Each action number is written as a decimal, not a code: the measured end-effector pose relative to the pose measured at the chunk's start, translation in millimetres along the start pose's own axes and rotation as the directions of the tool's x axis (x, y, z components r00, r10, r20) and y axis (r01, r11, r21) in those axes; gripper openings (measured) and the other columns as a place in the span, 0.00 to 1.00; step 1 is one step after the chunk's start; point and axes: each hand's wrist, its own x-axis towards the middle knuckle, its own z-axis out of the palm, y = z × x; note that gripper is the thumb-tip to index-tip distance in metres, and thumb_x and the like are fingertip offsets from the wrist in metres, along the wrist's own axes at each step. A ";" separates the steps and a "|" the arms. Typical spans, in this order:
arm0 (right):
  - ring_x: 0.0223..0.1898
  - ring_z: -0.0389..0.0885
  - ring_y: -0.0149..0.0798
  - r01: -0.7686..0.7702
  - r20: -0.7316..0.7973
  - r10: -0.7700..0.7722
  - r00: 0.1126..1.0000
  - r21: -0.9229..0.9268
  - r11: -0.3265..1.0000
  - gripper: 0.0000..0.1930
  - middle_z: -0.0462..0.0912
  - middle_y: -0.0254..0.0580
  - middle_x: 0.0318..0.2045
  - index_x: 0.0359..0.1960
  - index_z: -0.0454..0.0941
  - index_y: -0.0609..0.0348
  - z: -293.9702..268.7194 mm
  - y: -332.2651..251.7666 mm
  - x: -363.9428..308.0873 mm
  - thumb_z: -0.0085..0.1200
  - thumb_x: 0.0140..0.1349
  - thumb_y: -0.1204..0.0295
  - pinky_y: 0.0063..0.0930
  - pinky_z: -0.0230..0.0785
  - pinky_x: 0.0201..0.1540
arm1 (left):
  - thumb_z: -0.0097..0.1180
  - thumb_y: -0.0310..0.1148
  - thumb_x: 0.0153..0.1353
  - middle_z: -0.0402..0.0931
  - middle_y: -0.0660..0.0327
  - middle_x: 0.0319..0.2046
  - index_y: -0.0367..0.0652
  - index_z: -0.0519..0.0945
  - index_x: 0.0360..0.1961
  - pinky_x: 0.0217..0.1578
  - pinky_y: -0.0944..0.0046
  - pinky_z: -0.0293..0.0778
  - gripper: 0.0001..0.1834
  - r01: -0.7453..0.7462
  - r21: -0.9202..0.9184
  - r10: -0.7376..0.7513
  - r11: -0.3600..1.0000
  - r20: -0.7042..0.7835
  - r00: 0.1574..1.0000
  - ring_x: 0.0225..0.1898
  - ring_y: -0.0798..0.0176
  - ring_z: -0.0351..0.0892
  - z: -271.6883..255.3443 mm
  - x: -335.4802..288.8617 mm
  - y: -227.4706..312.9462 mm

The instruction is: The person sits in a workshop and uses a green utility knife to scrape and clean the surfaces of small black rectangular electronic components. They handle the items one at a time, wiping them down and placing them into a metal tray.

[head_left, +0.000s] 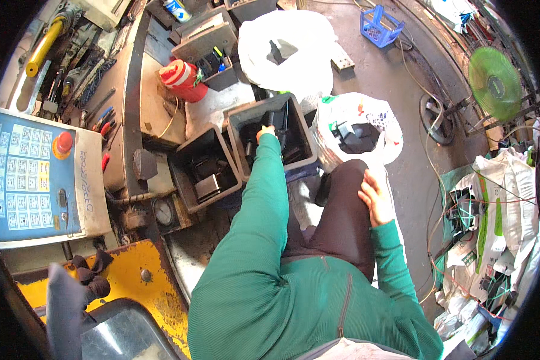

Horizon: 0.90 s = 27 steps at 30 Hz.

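Note:
My left hand point(266, 131) reaches into a grey bin point(308, 161) in front of me. Its fingers close on the near end of a black plastic part point(275, 119), and the hand hides some of the grip. More dark parts lie in the same bin. On my right knee rests my right hand point(375, 195), holding nothing, with its fingers stretched apart. Left of the first bin stands a second grey bin point(189, 207) with dark parts and a pale metal-looking block point(207, 187). Beside my knee, a white sack point(392, 135) holds black parts.
A larger white sack point(318, 36), a red container point(186, 81) and a blue plastic basket point(380, 27) stand farther off. A green fan point(494, 84) is at right, above stuffed bags point(507, 204). At left is a blue control panel point(30, 174) with a red button point(63, 143).

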 end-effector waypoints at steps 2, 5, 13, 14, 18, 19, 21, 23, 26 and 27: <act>0.53 0.72 0.32 -0.028 0.049 0.028 0.998 0.002 1.000 0.24 0.72 0.42 0.57 0.61 0.68 0.57 -8.4 3.4 -1.4 0.55 0.61 0.73 0.26 0.71 0.49 | 0.58 0.38 0.55 0.77 0.57 0.24 0.39 0.77 0.34 0.18 0.58 0.68 0.12 0.053 -0.201 -0.042 0.978 0.056 0.998 0.16 0.61 0.71 -2.9 -4.6 2.0; 0.52 0.73 0.31 -0.007 0.019 0.006 1.000 0.008 1.000 0.22 0.73 0.41 0.56 0.59 0.70 0.57 -7.6 -7.8 -0.8 0.54 0.62 0.74 0.25 0.72 0.48 | 0.56 0.35 0.55 0.74 0.61 0.22 0.39 0.75 0.28 0.12 0.62 0.60 0.10 0.012 -0.309 0.055 0.951 0.205 0.977 0.11 0.66 0.61 -17.0 -60.2 17.4; 0.59 0.68 0.32 0.244 0.382 -0.199 0.903 -0.073 0.967 0.23 0.71 0.39 0.59 0.62 0.67 0.57 60.0 -55.0 1.3 0.49 0.66 0.66 0.29 0.65 0.56 | 0.54 0.31 0.58 0.65 0.70 0.20 0.45 0.72 0.30 0.14 0.70 0.58 0.03 -0.447 -0.032 0.300 0.894 0.783 0.544 0.15 0.74 0.63 -153.5 -251.3 69.3; 0.58 0.69 0.32 0.251 0.445 -0.175 0.878 -0.116 0.961 0.23 0.72 0.41 0.58 0.62 0.66 0.59 76.4 -60.8 -7.3 0.49 0.66 0.66 0.28 0.65 0.56 | 0.54 0.30 0.58 0.65 0.71 0.20 0.45 0.73 0.29 0.14 0.72 0.57 0.04 -0.464 -0.052 0.318 0.884 0.794 0.518 0.15 0.76 0.62 -159.7 -282.4 67.1; 0.57 0.69 0.31 0.241 0.604 -0.193 0.774 0.002 0.971 0.22 0.72 0.39 0.57 0.60 0.67 0.66 95.5 -22.0 -7.7 0.46 0.68 0.66 0.24 0.56 0.62 | 0.57 0.31 0.59 0.67 0.71 0.20 0.44 0.75 0.32 0.16 0.74 0.60 0.05 -0.610 -0.075 0.414 0.789 0.799 0.436 0.18 0.78 0.63 -158.3 -347.1 50.8; 0.56 0.69 0.31 0.258 0.570 -0.246 0.784 0.060 0.964 0.22 0.72 0.39 0.56 0.60 0.67 0.65 98.2 -13.8 -6.1 0.45 0.68 0.66 0.25 0.57 0.61 | 0.57 0.32 0.59 0.68 0.69 0.20 0.42 0.76 0.33 0.18 0.72 0.64 0.06 -0.693 -0.014 0.452 0.720 0.768 0.454 0.19 0.76 0.66 -156.7 -350.9 48.5; 0.56 0.69 0.31 0.289 0.479 -0.332 0.812 0.163 0.943 0.22 0.73 0.39 0.55 0.60 0.67 0.64 94.7 -3.3 -14.3 0.44 0.68 0.67 0.26 0.59 0.60 | 0.62 0.36 0.53 0.72 0.58 0.25 0.42 0.78 0.42 0.33 0.60 0.74 0.16 -0.975 0.127 0.943 -0.184 0.302 -0.139 0.27 0.57 0.74 -147.4 -366.5 29.3; 0.43 0.75 0.28 0.163 0.376 -0.208 0.903 0.149 0.975 0.25 0.74 0.40 0.51 0.66 0.59 0.57 84.7 -9.6 -16.9 0.44 0.68 0.69 0.23 0.70 0.45 | 0.64 0.37 0.50 0.73 0.59 0.28 0.47 0.78 0.42 0.32 0.60 0.74 0.18 -0.995 -0.008 0.905 -0.104 0.414 -0.098 0.29 0.54 0.75 -165.7 -433.9 25.3; 0.38 0.76 0.27 0.471 0.236 -0.512 0.826 0.211 0.857 0.26 0.78 0.39 0.41 0.68 0.57 0.53 79.1 -0.3 -18.2 0.44 0.68 0.70 0.20 0.71 0.37 | 0.66 0.34 0.49 0.75 0.59 0.27 0.46 0.79 0.40 0.31 0.62 0.75 0.15 -0.974 -0.078 0.788 -0.211 0.577 -0.217 0.30 0.56 0.79 -157.0 -459.3 -5.4; 0.38 0.76 0.27 0.549 0.180 -0.551 0.815 0.061 0.833 0.25 0.79 0.39 0.40 0.67 0.59 0.54 80.7 -3.9 -20.3 0.44 0.68 0.69 0.20 0.72 0.38 | 0.65 0.33 0.50 0.75 0.58 0.27 0.46 0.79 0.39 0.30 0.62 0.75 0.14 -0.974 -0.093 0.838 -0.209 0.496 -0.227 0.29 0.57 0.79 -154.8 -449.8 -7.4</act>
